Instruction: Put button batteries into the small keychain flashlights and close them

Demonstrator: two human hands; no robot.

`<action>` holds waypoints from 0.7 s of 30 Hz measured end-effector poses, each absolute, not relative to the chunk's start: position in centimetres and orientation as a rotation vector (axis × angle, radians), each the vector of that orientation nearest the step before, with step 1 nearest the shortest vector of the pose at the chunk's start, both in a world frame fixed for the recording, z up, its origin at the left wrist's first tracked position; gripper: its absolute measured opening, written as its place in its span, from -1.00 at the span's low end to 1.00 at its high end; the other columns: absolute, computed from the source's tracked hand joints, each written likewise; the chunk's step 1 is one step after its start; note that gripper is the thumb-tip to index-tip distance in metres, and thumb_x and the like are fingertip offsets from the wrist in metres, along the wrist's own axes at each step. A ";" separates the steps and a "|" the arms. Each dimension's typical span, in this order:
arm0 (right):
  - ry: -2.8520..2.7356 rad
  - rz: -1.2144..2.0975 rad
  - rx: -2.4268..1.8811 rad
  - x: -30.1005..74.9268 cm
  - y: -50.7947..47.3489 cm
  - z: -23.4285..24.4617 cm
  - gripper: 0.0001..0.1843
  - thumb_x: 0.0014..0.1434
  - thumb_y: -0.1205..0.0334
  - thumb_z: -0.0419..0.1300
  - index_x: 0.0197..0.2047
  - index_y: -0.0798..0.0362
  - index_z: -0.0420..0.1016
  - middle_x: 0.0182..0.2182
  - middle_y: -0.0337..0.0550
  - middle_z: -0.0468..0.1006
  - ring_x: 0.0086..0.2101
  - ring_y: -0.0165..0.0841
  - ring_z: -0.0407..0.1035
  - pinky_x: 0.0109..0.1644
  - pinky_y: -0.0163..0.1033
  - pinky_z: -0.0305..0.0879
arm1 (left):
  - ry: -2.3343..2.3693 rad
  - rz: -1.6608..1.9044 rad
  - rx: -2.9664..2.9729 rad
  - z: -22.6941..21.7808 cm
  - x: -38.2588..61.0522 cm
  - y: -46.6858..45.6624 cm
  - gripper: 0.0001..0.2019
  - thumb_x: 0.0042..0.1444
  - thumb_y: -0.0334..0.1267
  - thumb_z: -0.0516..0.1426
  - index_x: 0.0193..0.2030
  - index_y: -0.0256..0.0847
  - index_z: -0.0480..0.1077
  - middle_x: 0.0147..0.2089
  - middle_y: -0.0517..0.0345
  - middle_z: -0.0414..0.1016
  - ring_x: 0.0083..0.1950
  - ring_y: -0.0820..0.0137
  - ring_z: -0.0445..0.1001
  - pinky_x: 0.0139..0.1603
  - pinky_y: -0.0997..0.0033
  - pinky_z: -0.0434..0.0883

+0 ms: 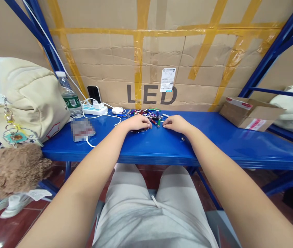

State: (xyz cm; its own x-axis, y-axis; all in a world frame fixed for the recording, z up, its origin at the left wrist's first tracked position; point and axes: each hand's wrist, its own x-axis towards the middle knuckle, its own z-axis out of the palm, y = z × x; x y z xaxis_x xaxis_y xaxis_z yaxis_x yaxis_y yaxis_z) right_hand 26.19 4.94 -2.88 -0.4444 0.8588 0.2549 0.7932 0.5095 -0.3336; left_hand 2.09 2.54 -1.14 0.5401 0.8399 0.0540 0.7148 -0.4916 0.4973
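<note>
Pale clothing (157, 224); beyond, green tube (159, 123), long axis front-to-back

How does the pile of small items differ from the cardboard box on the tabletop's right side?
The pile is many small, multicolored pieces; the box is single and brown. The pile spreads low; the box stands taller. The pile lies by the left hand and right hand; the box sits apart from both. Both rest on the blue tabletop.

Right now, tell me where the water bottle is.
In the head view, the water bottle is on the left of the blue table, between the cream bag and the white power strip.
</note>
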 end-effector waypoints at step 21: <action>-2.452 0.413 -1.197 24.7 2.0 -2.0 -0.82 0.08 0.33 0.23 -0.25 -0.03 0.64 -0.21 -0.26 0.65 -0.17 -0.32 0.49 -0.01 -0.22 0.36 | 1.511 0.570 2.469 -0.1 1.3 2.4 -0.74 0.15 -0.20 0.09 -0.19 -0.24 0.58 -0.19 0.08 0.62 -0.16 0.29 0.54 -0.07 0.34 0.43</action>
